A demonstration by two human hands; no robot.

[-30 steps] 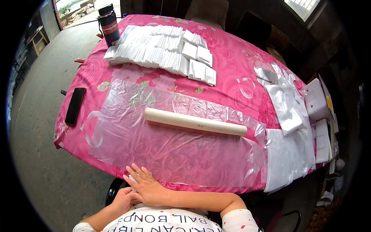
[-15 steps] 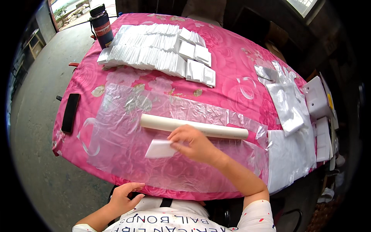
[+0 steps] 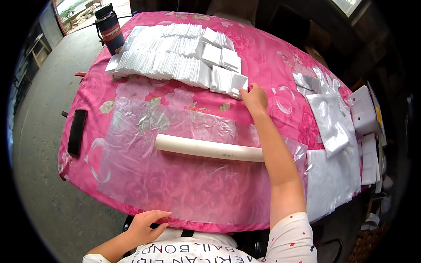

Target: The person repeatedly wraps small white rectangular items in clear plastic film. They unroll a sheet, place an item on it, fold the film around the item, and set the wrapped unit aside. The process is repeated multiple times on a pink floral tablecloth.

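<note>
My right hand reaches across the table, its thumb and fingers closed on the edge of a flat white folded packet. That packet lies at the right end of the nearest row of white folded packets, which stand pressed together in several rows. At the table's near edge, my left hand rests with fingers stretched and thumb apart, holding nothing. Between the hands a long white tube lies on a clear plastic sheet. My right forearm hides the tube's right end.
A pink flowered cloth covers the table. A dark phone lies at the left edge, and a dark flask stands at the far left corner. White plastic bags spread along the right, beside a white holder.
My right hand has moved from above the tube to the far packets, taking the white folded packet to the end of the nearest row. My left hand has hardly moved.
</note>
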